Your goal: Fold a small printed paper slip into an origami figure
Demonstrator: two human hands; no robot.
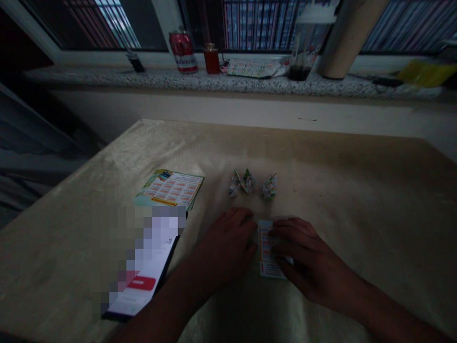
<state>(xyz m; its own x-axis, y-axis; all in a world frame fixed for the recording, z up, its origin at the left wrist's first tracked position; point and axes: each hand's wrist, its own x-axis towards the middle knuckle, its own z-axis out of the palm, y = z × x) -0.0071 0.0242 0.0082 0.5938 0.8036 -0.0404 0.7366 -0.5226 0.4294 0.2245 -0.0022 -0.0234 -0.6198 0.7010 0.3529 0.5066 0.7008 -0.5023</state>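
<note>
A small printed sheet of paper (267, 252) lies flat on the beige table (339, 181) in front of me. My left hand (228, 245) rests beside its left edge, fingers together and bent down on the table. My right hand (303, 255) lies over the sheet's right side, fingers pressing flat on it. Just beyond the hands stand three small folded paper figures (250, 183) made from the same print.
A stack of printed flyers (170, 189) lies at the left, and a lit phone (143, 281) nearer me. On the stone window sill (178, 78) stand a red can (183, 51), a small red jar (212, 59), more flyers (253, 67), a cup (303, 47) and a cardboard tube (348, 38).
</note>
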